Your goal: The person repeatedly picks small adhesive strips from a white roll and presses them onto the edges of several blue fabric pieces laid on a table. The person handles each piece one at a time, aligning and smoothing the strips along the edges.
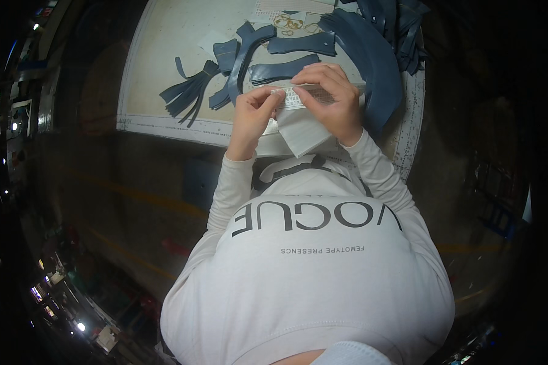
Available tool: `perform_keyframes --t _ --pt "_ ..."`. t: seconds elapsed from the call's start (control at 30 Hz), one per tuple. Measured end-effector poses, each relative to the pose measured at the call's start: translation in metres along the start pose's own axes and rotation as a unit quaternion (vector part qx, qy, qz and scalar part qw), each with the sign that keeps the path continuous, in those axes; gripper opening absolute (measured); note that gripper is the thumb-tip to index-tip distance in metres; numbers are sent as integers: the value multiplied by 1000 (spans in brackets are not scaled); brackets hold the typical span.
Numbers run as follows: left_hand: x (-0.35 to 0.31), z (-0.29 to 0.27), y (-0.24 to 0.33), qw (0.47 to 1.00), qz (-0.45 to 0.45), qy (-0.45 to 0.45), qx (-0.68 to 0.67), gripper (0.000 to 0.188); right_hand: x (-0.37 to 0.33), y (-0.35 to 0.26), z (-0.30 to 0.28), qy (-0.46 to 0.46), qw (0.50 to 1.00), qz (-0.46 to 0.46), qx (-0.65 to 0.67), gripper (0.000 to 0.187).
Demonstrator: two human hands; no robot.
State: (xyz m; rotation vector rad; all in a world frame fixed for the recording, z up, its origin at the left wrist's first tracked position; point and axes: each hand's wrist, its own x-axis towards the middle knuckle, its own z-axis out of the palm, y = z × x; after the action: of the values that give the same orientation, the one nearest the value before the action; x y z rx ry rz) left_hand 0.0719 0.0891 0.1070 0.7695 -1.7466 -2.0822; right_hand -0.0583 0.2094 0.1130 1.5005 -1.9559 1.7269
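A white sheet (301,131) with rows of small printed labels (293,98) along its upper part is held between my hands, over the near edge of the table. My left hand (254,115) pinches the left end of the label strip between thumb and fingers. On the other side, my right hand (333,100) grips the sheet with the thumb in front and the fingers curled behind. The sheet's lower corner hangs down toward my body. Just beyond my fingers lies a stack of dark blue, leather-like cut pieces (283,71).
More dark blue pieces (301,44) and a fanned bundle of strips (190,91) lie on the white table (158,67). A large curved blue stack (371,67) sits at the right. Yellowish rubber bands (288,23) and another printed sheet (274,8) are farther back.
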Motion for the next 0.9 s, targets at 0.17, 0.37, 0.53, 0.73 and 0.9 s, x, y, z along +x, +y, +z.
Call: perform_keyframes --t 0.17,0.37,0.53,0.73,0.9 --pt "-1 -1 2 999 46 -5 28 18 -2 -5 1 -47 993 -59 -87 42" --pt "-1 3 2 997 73 27 8 17 -4 -11 6 -8 992 -80 -102 45" --pt "0 3 -3 998 67 18 5 18 -5 -14 7 7 1000 -22 -4 48" --pt "0 0 2 999 33 -2 11 21 -1 -8 4 1 998 5 68 56" --pt "-2 4 6 999 34 -14 13 23 -1 -4 10 -46 995 -91 12 59"
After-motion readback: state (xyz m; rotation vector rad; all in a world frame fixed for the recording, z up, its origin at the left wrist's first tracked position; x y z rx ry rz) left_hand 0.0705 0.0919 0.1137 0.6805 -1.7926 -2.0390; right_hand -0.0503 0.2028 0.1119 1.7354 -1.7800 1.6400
